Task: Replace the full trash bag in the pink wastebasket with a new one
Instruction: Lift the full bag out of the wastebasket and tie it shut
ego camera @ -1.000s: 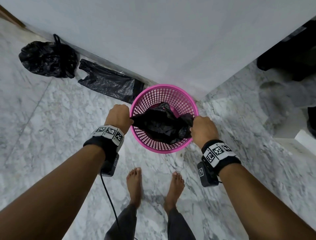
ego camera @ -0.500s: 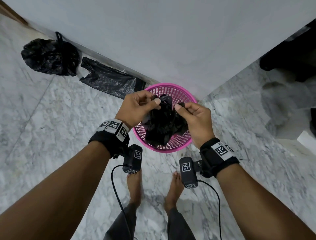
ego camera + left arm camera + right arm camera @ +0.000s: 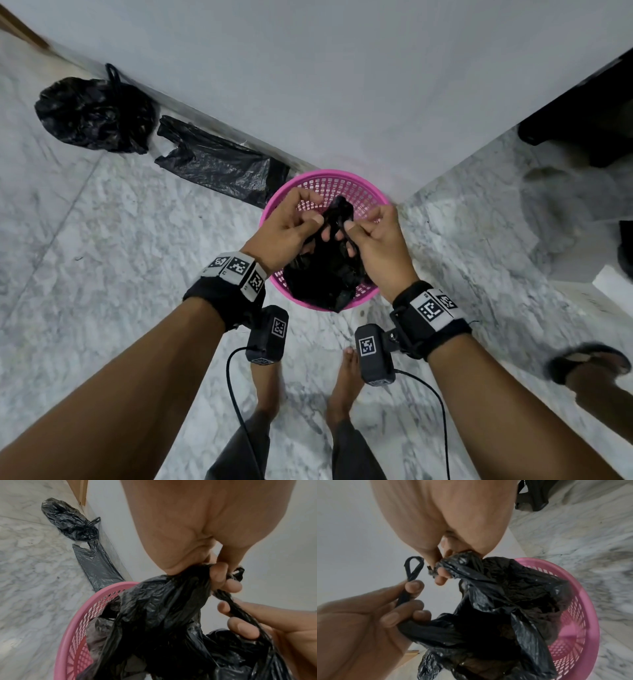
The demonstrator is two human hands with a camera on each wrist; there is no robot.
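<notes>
A pink mesh wastebasket (image 3: 363, 186) (image 3: 72, 639) (image 3: 583, 601) stands on the marble floor at the wall corner. A black trash bag (image 3: 325, 274) (image 3: 163, 622) (image 3: 513, 608) sits in it, its top gathered above the rim. My left hand (image 3: 291, 226) (image 3: 221, 577) grips one bunched handle of the bag. My right hand (image 3: 370, 233) (image 3: 447, 566) grips the other handle close beside it. The two hands meet over the basket. A flat, empty black bag (image 3: 222, 164) (image 3: 97, 565) lies on the floor along the wall, left of the basket.
A tied, filled black bag (image 3: 96, 113) (image 3: 68, 522) rests against the wall further left. My bare feet (image 3: 342, 383) stand just in front of the basket. Another person's sandalled foot (image 3: 589, 366) is at the right. Dark furniture (image 3: 582, 116) stands at the far right.
My hands left the basket's opposite rims, drew the bag's edges up and together, and now hold its handles side by side over the middle.
</notes>
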